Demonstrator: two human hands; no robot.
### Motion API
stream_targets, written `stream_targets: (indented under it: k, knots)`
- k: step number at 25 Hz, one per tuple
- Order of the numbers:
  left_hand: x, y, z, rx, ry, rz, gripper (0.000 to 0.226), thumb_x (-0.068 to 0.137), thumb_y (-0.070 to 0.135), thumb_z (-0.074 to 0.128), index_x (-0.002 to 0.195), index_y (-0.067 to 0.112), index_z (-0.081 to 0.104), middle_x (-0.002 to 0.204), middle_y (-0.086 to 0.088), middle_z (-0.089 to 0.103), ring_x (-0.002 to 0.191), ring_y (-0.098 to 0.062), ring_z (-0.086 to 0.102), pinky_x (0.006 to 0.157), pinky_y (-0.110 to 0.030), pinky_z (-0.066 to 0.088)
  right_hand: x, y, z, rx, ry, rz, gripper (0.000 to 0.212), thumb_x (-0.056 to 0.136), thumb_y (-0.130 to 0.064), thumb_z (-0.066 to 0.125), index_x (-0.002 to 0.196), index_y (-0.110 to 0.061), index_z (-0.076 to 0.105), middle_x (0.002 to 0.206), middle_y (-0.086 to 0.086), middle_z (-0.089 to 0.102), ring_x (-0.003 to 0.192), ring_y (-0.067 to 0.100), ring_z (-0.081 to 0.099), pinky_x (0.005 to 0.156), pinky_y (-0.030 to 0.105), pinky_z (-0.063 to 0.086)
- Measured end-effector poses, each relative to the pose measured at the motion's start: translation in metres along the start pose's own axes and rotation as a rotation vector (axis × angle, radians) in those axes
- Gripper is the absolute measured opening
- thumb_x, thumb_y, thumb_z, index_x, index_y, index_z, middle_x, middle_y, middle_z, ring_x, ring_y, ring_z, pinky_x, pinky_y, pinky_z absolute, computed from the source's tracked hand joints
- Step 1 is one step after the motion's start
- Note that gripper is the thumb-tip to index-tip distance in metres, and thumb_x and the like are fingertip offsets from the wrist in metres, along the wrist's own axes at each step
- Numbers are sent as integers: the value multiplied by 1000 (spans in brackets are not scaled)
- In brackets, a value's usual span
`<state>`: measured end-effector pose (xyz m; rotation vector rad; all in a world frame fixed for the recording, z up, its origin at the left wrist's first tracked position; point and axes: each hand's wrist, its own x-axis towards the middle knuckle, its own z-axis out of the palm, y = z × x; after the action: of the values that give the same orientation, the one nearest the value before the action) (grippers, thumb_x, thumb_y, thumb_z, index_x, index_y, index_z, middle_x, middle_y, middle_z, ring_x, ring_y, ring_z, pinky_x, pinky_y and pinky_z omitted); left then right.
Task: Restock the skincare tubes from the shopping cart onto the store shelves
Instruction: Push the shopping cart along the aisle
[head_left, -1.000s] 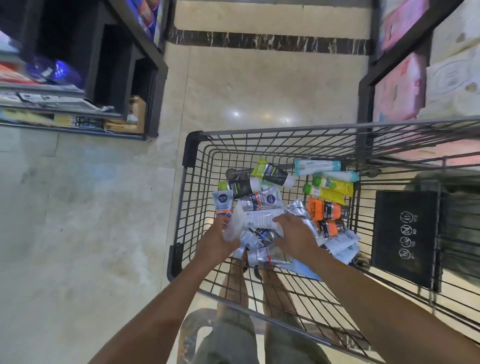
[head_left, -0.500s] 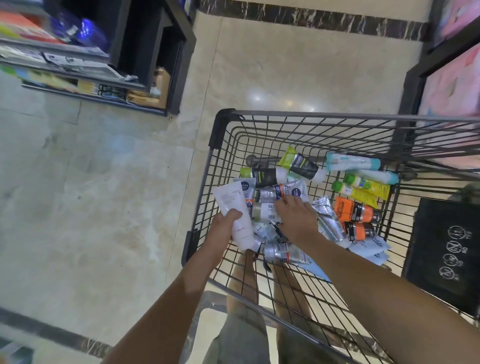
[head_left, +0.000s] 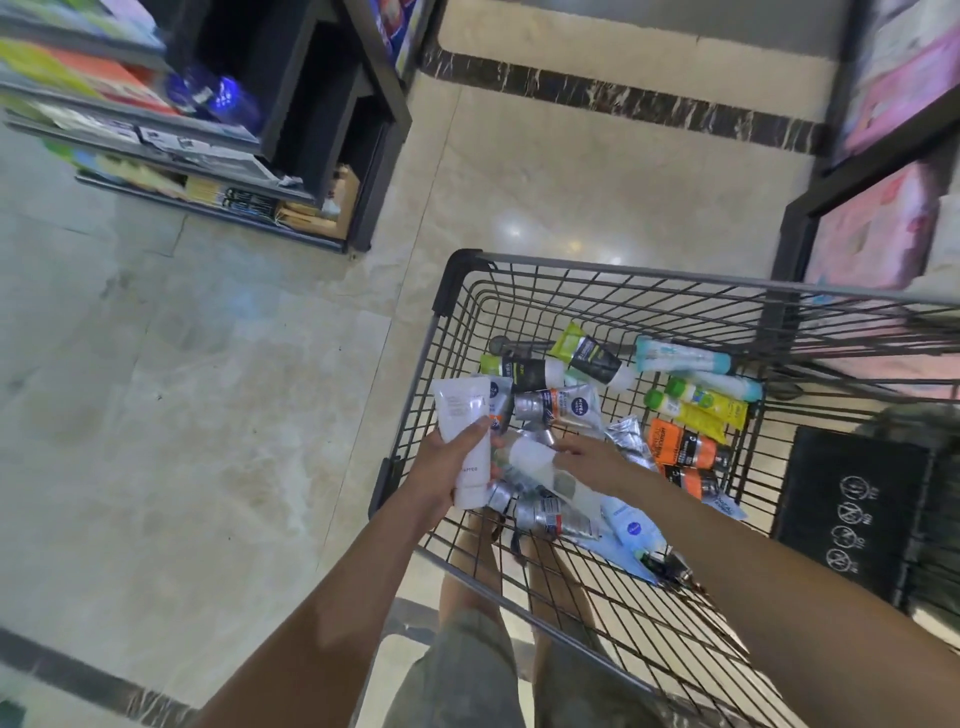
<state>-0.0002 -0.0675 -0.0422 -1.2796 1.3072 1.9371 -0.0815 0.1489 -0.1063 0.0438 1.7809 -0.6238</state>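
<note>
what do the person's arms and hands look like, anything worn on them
Nothing worn shows. The left hand and right hand are bare: no gloves, and no rings that I can make out. No sleeves, watch or bands show on either arm up to the picture's edge.

One cart (head_left: 623, 267), two white tubes (head_left: 462, 415), two orange tubes (head_left: 680, 447), two yellow tubes (head_left: 696, 415)
</note>
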Motion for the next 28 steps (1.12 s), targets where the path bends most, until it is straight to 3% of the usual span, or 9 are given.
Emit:
stream_targets:
  k: [4,9,12,14,16,18,20,24,28]
  knots:
    - [-38,17,8,34,-30,35,43,96,35,71,126,5,66,114,-23,74,80,-31,66,79,-46,58,-50,-4,-15,495,-85,100,26,102,-22,47,122,-9,55,113,18,67,98,32,67,93,50,56]
    - [-83,35,17,-4,-60,102,47,94,35,75,128,4,64,115,-31,70,86,-35,68,85,-52,56,-117,-24,-36,764,-73,-30,49,90,9,48,135,-11,50,123,20,63,114,37,62,98,51,53]
    - [-106,45,24,-40,-80,166,43,94,30,75,125,2,64,103,-27,69,90,-38,69,91,-58,54,-153,-47,-47,807,-46,-149,49,88,17,44,129,-8,51,104,16,70,97,29,68,87,48,57]
    - [-118,53,28,-57,-107,221,39,95,28,74,122,2,65,101,-26,68,88,-38,69,84,-54,57,-172,-64,-49,842,-36,-245,39,91,14,53,125,-4,55,92,10,75,83,24,74,72,39,60]
    - [-132,60,32,-73,-115,262,40,96,27,72,122,-3,63,96,-23,68,78,-34,68,72,-45,59,-190,-80,-48,895,21,-318,39,89,1,70,125,-5,55,97,12,77,83,26,75,73,42,61]
    - [-149,69,34,-99,-83,298,37,97,27,70,117,-3,63,89,-18,71,68,-30,66,65,-40,59,-208,-100,-45,869,100,-390,45,85,-24,78,122,-10,57,102,15,76,88,29,74,84,50,61]
    - [-165,79,26,-111,-53,333,40,92,34,76,112,1,67,89,-17,73,70,-29,67,67,-41,58,-226,-123,-40,751,202,-452,35,90,-38,72,114,-14,62,100,11,76,84,22,74,82,43,61]
    - [-197,103,-11,-133,-41,434,45,89,38,77,115,1,69,92,-17,72,73,-30,66,73,-42,57,-252,-177,-24,521,298,-566,30,96,-46,65,106,-17,65,92,5,77,80,19,75,76,37,60]
    - [-241,117,-79,-185,-27,565,38,95,32,71,118,2,66,88,-14,70,68,-29,63,69,-40,55,-275,-252,19,409,284,-706,26,99,-33,64,107,-9,63,83,6,75,69,19,74,64,32,58]
